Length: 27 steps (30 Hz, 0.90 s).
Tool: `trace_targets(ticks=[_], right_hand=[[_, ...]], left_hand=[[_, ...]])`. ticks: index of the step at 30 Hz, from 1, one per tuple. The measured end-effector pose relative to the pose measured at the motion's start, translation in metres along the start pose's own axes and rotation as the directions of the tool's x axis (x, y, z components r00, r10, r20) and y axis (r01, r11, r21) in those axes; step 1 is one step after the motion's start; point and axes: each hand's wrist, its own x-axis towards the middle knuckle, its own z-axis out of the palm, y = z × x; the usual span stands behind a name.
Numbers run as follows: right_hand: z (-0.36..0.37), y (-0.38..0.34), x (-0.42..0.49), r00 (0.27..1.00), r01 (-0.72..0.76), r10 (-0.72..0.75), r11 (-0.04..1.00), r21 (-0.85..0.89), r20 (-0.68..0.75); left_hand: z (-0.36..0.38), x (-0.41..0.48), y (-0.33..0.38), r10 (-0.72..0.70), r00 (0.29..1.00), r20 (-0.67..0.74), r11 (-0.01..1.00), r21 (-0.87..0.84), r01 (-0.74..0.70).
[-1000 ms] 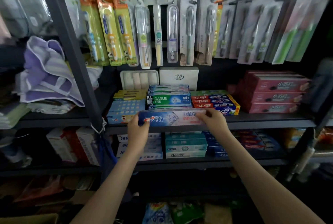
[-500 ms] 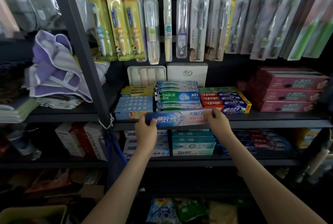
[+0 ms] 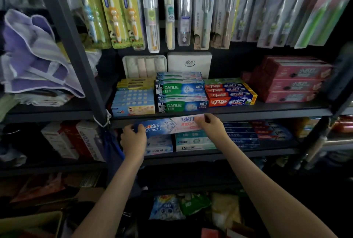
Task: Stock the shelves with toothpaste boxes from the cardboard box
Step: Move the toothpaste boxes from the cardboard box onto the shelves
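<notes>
A blue, white and pink Crest toothpaste box lies level in front of the gap under the upper shelf edge. My left hand grips its left end and my right hand pinches its right end. Behind it, on the lower shelf, sit stacked toothpaste boxes, among them a teal Doctor box. On the shelf above stand Darlie boxes, red and blue boxes and pale blue boxes. A corner of the cardboard box shows at the bottom left.
Packed toothbrushes hang from hooks above. Pink boxes are stacked at the right. A dark upright post divides the shelves, with purple towels to its left. Bagged goods lie on the bottom level.
Both hands have lowered the Crest box from the front of the upper shelf down to the opening of the lower shelf. The Darlie box behind it is now uncovered.
</notes>
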Motion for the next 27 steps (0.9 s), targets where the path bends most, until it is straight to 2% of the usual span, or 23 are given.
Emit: trace_targets(ticks=[5, 11, 21, 25, 27], right_hand=[[-0.008, 0.008, -0.010, 0.997, -0.004, 0.002, 1.000, -0.015, -0.073], [-0.035, 0.016, -0.011, 0.978, -0.022, 0.030, 0.999, 0.039, -0.207], [-0.120, 0.042, 0.003, 0.951, 0.062, -0.021, 0.990, 0.126, -0.307], [-0.157, 0.051, 0.023, 0.922, 0.118, -0.122, 0.992, -0.034, -0.369], [-0.175, 0.054, 0.035, 0.916, 0.127, -0.169, 0.982, -0.137, -0.364]], left_hand=[[0.009, -0.015, 0.004, 0.032, 0.995, 0.090, 0.999, -0.045, -0.028], [0.034, -0.027, 0.025, 0.203, 0.971, 0.124, 0.979, -0.040, -0.199], [0.108, -0.057, 0.088, 0.453, 0.863, 0.222, 0.889, -0.047, -0.455], [0.139, -0.064, 0.111, 0.546, 0.801, 0.247, 0.821, 0.033, -0.570], [0.153, -0.065, 0.123, 0.548, 0.800, 0.244, 0.811, 0.079, -0.580]])
